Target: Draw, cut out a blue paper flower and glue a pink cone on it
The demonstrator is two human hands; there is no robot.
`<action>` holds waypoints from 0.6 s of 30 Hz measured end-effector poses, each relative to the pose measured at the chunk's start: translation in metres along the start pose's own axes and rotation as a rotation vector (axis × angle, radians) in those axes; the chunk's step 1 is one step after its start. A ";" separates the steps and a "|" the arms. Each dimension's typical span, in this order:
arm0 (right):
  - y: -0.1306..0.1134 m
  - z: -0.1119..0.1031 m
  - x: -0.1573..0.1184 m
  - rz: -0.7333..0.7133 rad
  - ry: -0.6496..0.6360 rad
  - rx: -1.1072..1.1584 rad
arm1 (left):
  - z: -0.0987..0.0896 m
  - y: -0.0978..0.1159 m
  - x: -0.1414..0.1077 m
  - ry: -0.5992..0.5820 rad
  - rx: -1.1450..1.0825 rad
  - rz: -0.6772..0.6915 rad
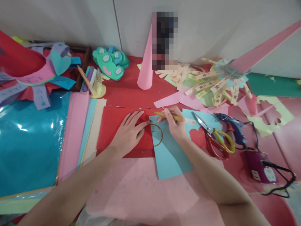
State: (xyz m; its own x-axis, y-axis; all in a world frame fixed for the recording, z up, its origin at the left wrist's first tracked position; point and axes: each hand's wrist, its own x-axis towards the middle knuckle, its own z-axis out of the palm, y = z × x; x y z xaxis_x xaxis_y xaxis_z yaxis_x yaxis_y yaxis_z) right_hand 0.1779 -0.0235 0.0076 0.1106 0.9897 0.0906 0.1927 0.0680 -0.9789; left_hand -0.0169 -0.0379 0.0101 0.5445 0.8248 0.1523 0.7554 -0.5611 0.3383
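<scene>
Pen in hand over a blue sheet, beside a red sheet on the bench.
The right hand (pixel 176 125) has its fingers closed around a slim yellow-brown pen (pixel 180 118), above the blue sheet (pixel 172 163), which lies against the right side of the red sheet (pixel 109 125) (a brown curve (pixel 162 135) shows on the blue). The left hand (pixel 128 133) rests flat on the red sheet, fingers loosely spread. Scissors (pixel 211 131) lie well right of the red sheet; beyond it stands a pink cone (pixel 145 73).
</scene>
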 end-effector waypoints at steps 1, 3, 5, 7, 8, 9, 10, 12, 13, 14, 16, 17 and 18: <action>0.001 0.000 0.001 0.013 -0.017 0.034 | 0.000 0.000 0.000 0.000 -0.002 0.000; 0.002 0.002 0.001 0.029 -0.039 0.017 | 0.000 0.000 0.000 0.001 -0.009 -0.004; 0.003 0.003 0.002 0.026 -0.035 -0.056 | 0.000 0.001 0.000 0.003 -0.016 -0.009; 0.003 0.003 0.002 0.016 -0.029 -0.109 | -0.001 0.001 0.001 0.006 -0.020 -0.009; 0.002 0.003 0.001 0.012 -0.035 -0.123 | -0.001 0.001 0.001 0.009 -0.020 -0.008; 0.002 0.003 0.001 0.008 -0.044 -0.132 | -0.001 0.001 0.001 0.011 -0.019 -0.006; 0.001 0.003 0.001 0.006 -0.054 -0.138 | -0.001 0.001 0.000 0.013 -0.015 -0.004; 0.000 0.003 0.002 0.005 -0.069 -0.146 | 0.000 0.001 0.000 0.014 -0.003 0.003; -0.001 0.003 0.002 0.004 -0.071 -0.151 | 0.000 0.001 0.000 0.015 0.004 0.007; -0.001 0.003 0.002 0.003 -0.071 -0.156 | 0.001 0.001 0.000 0.016 0.010 0.012; -0.002 0.003 0.002 -0.002 -0.071 -0.168 | 0.001 0.000 0.000 0.018 0.017 0.020; -0.001 0.003 0.002 -0.006 -0.070 -0.177 | 0.001 0.000 0.000 0.020 0.018 0.023; -0.001 0.003 0.002 -0.009 -0.068 -0.185 | 0.001 0.000 0.000 0.020 0.019 0.024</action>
State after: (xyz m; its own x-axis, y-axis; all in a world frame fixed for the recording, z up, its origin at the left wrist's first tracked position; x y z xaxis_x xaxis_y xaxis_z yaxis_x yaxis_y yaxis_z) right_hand 0.1752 -0.0213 0.0080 0.0436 0.9958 0.0801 0.3698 0.0584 -0.9273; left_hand -0.0166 -0.0383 0.0088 0.5552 0.8124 0.1785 0.7492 -0.5816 0.3169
